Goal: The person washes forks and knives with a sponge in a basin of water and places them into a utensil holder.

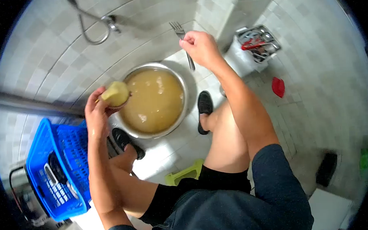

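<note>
My right hand pinches a metal fork near the middle of its handle, tines pointing up and away from me. It is raised beyond the far right rim of a round metal basin. My left hand is closed around what looks like a yellow sponge, with a brownish edge beneath it that I cannot make out. This hand is over the basin's left rim. Cloudy brown water with patches of foam fills the basin.
A cutlery container with red-handled pieces stands on a white bin at the right. Beside my left arm is a blue basket holding dishes. A red object lies on the floor; a green stool is beneath me.
</note>
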Action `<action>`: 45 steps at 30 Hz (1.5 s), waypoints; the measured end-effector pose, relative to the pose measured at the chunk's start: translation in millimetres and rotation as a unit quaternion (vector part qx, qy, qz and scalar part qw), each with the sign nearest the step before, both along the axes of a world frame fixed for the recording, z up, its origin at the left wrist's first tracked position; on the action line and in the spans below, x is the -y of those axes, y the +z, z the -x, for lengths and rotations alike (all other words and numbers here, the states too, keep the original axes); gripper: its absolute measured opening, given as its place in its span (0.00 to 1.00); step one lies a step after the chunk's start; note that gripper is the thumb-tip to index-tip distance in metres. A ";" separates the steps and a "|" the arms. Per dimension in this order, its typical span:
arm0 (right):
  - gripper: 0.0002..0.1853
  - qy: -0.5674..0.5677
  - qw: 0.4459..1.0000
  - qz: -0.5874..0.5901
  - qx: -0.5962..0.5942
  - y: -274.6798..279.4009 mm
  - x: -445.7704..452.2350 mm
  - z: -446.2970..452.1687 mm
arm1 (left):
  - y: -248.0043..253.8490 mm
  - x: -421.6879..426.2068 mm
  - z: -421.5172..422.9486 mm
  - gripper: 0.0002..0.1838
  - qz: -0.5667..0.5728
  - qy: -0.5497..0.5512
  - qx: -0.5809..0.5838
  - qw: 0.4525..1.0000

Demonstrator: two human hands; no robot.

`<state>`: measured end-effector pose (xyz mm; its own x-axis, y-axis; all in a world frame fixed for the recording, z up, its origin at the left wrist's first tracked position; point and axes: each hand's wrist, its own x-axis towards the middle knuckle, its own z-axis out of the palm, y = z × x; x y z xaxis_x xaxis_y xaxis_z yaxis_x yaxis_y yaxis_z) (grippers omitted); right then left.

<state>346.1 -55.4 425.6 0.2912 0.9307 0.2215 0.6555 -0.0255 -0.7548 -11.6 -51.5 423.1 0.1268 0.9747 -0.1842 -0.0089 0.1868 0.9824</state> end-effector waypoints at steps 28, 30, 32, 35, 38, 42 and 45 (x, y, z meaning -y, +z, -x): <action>0.09 -0.453 0.818 0.165 -0.314 -299.5 167.2 -205.5 | -13.8 -25.2 -10.6 0.24 0.014 0.012 -0.092 0.996; 0.10 -0.457 0.821 0.158 -0.304 -277.6 175.0 -194.5 | -12.2 -24.4 -14.8 0.23 0.015 -0.002 -0.074 0.997; 0.11 -0.460 0.823 0.152 -0.295 -260.5 182.2 -187.8 | -11.5 -23.8 -16.7 0.23 0.013 -0.006 -0.070 0.997; 0.13 -0.473 0.802 0.104 -0.350 -253.6 203.4 -197.6 | -11.4 -18.3 -18.7 0.22 0.009 -0.002 -0.059 0.998; 0.13 -0.445 0.818 0.075 -0.357 -239.2 202.8 -218.0 | -17.2 -15.8 -13.9 0.22 0.003 -0.009 -0.043 0.999; 0.11 -0.328 0.875 -0.025 -0.356 -123.2 165.2 -185.0 | -30.8 -13.6 -3.4 0.20 0.004 -0.054 -0.042 0.998; 0.11 -0.157 0.930 -0.037 -0.330 -36.7 122.6 -117.4 | -39.5 -8.2 -4.5 0.19 -0.007 -0.070 -0.057 0.996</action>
